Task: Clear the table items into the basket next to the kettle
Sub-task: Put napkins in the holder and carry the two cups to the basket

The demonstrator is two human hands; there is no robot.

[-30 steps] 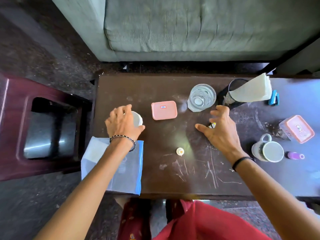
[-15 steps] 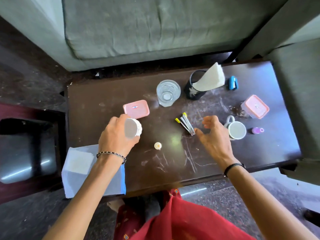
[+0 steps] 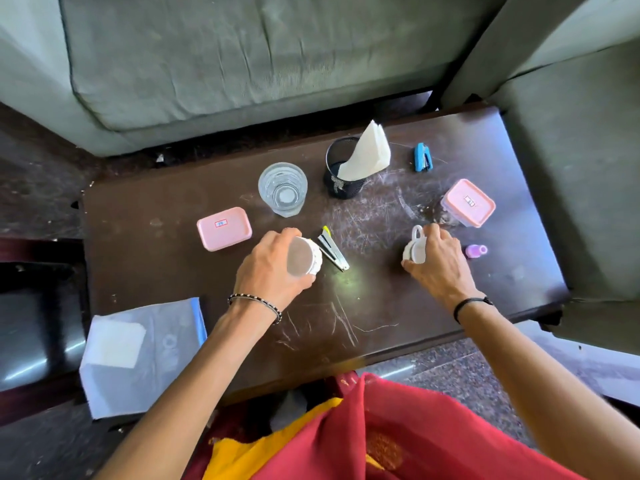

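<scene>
Left grip: the left hand (image 3: 273,275) has its fingers curled round a small white cup (image 3: 306,261). The cup is tipped so that its round grey end faces the camera, and it is just on the near side of the glass (image 3: 282,188).
Right grip: the right hand (image 3: 441,268) curls over a white mug (image 3: 415,249) from above, with the mug's handle pointing away from the person. The mug is well right of the glass and nearer. I cannot tell whether it rests on the table (image 3: 138,244).
Plastic pouch (image 3: 138,355): translucent with a blue edge and a white sheet inside. It is far left of the glass and much nearer, overhanging the table corner.
Pink flat box (image 3: 224,228): lid up, left of the glass and a little nearer.
Metal stapler (image 3: 332,251): yellow-tipped and lying flat, near and right of the glass, just beside the held cup.
Mesh holder (image 3: 343,178): black and upright, just right of the glass, with white napkins (image 3: 367,150) leaning out of it.
Blue stapler (image 3: 423,157): well right of the glass and farther back.
Pink tub (image 3: 467,201): lidded, far right of the glass.
Purple bottle (image 3: 476,251): small and on its side, far right of the glass and nearer, just beside the right hand.
Sofa (image 3: 242,64): grey, beyond the glass.
</scene>
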